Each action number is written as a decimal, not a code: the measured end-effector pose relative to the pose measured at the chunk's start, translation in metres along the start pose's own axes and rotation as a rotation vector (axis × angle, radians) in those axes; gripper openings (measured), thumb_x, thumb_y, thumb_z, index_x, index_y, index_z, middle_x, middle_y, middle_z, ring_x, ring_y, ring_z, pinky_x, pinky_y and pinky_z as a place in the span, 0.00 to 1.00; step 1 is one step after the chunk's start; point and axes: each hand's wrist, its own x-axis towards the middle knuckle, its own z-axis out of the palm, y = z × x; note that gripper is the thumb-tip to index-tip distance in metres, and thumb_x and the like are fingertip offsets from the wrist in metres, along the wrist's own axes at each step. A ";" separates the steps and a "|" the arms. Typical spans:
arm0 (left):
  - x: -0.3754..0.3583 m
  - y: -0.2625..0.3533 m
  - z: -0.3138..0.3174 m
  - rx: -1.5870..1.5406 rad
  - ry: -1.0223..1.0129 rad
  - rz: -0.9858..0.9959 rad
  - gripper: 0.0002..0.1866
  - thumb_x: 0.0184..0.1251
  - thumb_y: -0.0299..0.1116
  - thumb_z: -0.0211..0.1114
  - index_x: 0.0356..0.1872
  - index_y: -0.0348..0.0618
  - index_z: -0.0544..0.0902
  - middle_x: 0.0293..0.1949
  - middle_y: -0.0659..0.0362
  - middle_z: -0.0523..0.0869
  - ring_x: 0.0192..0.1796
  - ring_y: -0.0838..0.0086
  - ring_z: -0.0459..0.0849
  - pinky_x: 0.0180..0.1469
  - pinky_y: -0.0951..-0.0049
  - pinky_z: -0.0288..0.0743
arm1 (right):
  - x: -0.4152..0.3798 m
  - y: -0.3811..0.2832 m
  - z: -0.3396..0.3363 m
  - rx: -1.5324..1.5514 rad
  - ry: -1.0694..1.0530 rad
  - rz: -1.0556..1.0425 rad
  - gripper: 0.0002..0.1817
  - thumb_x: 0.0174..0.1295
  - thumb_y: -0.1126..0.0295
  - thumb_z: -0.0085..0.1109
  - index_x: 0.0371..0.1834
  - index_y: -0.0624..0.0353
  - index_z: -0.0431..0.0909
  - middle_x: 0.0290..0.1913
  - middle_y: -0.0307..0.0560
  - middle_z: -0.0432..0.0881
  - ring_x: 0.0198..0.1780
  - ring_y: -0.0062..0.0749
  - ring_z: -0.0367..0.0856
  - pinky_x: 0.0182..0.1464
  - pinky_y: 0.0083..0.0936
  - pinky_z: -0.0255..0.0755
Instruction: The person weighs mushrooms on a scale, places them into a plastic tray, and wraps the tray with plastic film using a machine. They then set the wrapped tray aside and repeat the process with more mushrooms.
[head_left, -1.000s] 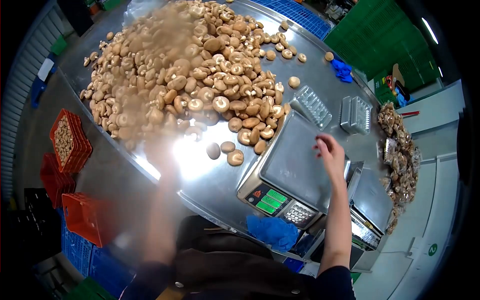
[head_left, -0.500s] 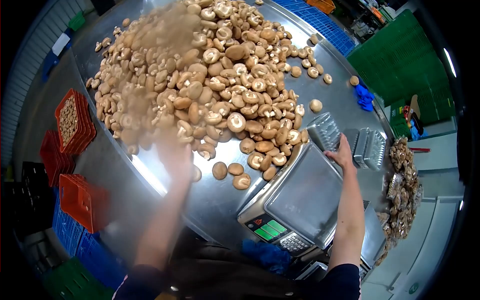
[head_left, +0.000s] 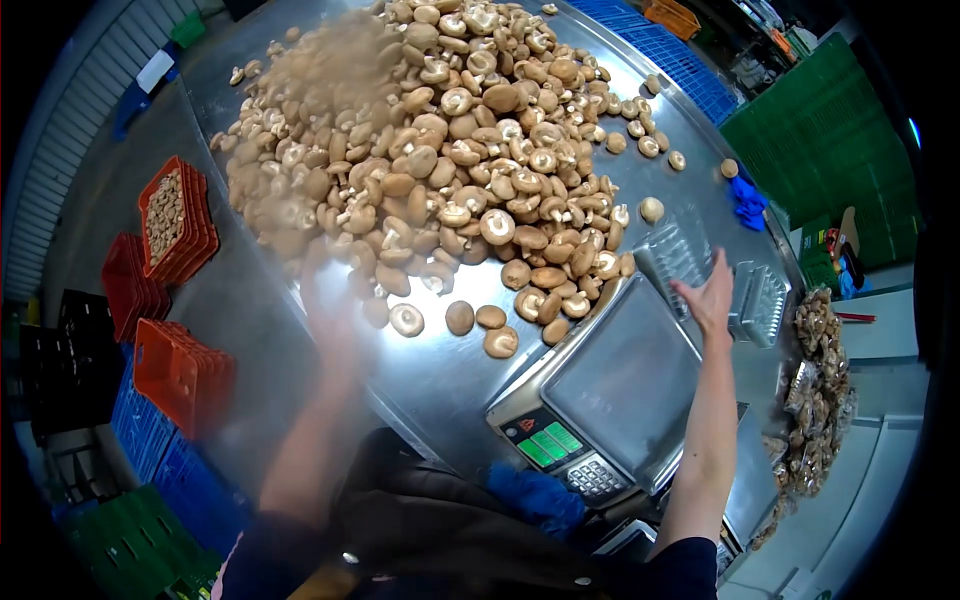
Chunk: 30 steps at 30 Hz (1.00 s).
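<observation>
My left hand [head_left: 330,305] is blurred by a smear in the view, at the near edge of a large heap of brown-capped mushrooms [head_left: 460,155]. Its fingers do not show clearly. Over by the clear plastic trays, my right hand [head_left: 708,295] is open, thumb and fingers spread apart. One clear tray [head_left: 672,250] lies just beyond the thumb and fingertips. Another clear tray [head_left: 760,305] sits to the right of the hand. Below my right hand is a weighing scale [head_left: 620,380] with a bare metal plate and green displays. Several loose mushrooms [head_left: 500,342] lie left of the scale.
Packed bags of mushrooms [head_left: 815,400] are piled along the right. Orange crates [head_left: 185,375] stand beyond the metal table's left edge, one stack topped with mushrooms. Blue gloves [head_left: 748,203] lie near the far right edge. Green crates [head_left: 820,130] rise behind.
The view has shifted slightly, so the scene sits further right. My right hand stays by the trays, its fingers now spread wider. My left hand has moved slightly left and remains blurred.
</observation>
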 end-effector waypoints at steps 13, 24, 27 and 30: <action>-0.013 -0.012 -0.054 0.159 -0.883 -0.648 0.12 0.76 0.36 0.52 0.36 0.37 0.74 0.29 0.56 0.87 0.16 0.75 0.82 0.09 0.82 0.63 | -0.197 -0.243 0.035 1.834 -1.661 0.649 0.49 0.67 0.29 0.23 0.76 0.61 0.49 0.59 0.68 0.76 0.60 0.53 0.77 0.64 0.41 0.70; 0.018 -0.090 -0.077 -0.173 -0.648 -1.124 0.16 0.68 0.17 0.44 0.56 0.27 0.63 0.43 0.31 0.82 0.25 0.58 0.87 0.22 0.74 0.83 | -0.219 -0.294 0.111 1.325 -1.034 0.806 0.20 0.69 0.77 0.42 0.64 0.66 0.61 0.32 0.58 0.82 0.13 0.22 0.67 0.12 0.18 0.61; 0.058 -0.108 -0.057 -0.120 -0.671 -0.927 0.20 0.67 0.16 0.45 0.60 0.30 0.58 0.41 0.34 0.83 0.22 0.60 0.85 0.18 0.74 0.81 | -0.192 -0.308 0.120 1.393 -0.875 0.727 0.20 0.70 0.76 0.42 0.64 0.65 0.60 0.32 0.58 0.82 0.13 0.24 0.70 0.12 0.21 0.63; 0.052 -0.035 -0.062 -0.095 -0.654 -0.945 0.21 0.66 0.17 0.47 0.60 0.31 0.58 0.36 0.38 0.84 0.19 0.62 0.84 0.14 0.73 0.78 | -0.179 -0.320 0.083 1.356 -0.859 0.634 0.20 0.69 0.77 0.42 0.64 0.64 0.61 0.31 0.57 0.83 0.13 0.24 0.71 0.13 0.21 0.66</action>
